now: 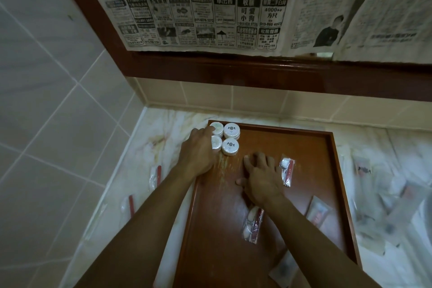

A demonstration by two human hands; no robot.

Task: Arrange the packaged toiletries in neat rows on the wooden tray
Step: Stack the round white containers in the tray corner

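Note:
A wooden tray (315,147) lies on the marble counter. Several round white wrapped soaps (231,130) stand in two short rows at its far left corner. My left hand (198,152) rests against the left pair, fingers spread over them. Flat on the tray's middle lies my right hand (259,177), fingers apart and holding nothing that I can see. A clear packet with a red item (287,170) sits just right of that hand. Another such packet (252,222) lies below my right wrist, and a flat sachet (319,211) lies near the tray's right side.
More clear packets (155,176) with red items lie on the counter left of the tray. Several blurred packets (374,184) are scattered on the counter to the right. A sachet (284,269) lies at the tray's near edge. Newspaper covers the framed mirror (210,7) above.

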